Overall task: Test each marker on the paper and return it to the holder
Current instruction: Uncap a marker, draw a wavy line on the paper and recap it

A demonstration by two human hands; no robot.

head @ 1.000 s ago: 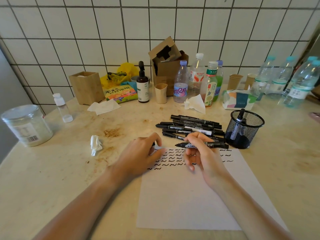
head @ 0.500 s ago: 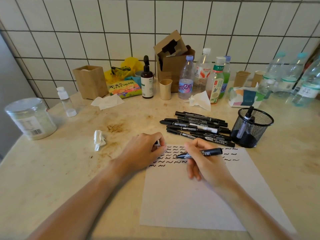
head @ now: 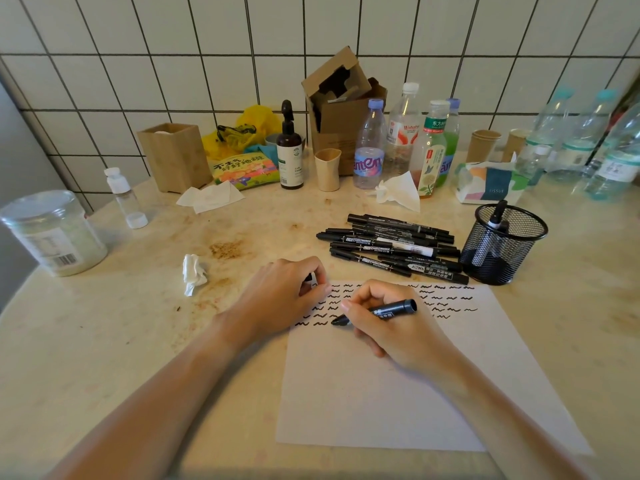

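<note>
Black ink squiggles already fill several rows across the top of the paper [head: 398,386], and the head view, the only one, shows the testing step in hand. The right hand [head: 394,327] grips an uncapped marker [head: 377,311] in a writing hold, its tip down at or just above the sheet at the end of the lowest row of marks. The left hand [head: 287,292] rests at the paper's upper left corner with its fingers curled; something small and dark shows between them, probably this marker's cap [head: 308,278], though too little of it is visible to be sure.

Beyond the sheet a pile of markers [head: 391,247] lies loose on the table [head: 138,341], just beside the black mesh holder [head: 502,251], which stands near the paper's upper right corner with one marker [head: 493,230] upright in it.

Judging from that, most of the work is ahead. The next move calls for a short stroke to prove the ink, then bringing both hands together to recap, and a reach to the right to drop the marker into the holder.
</note>
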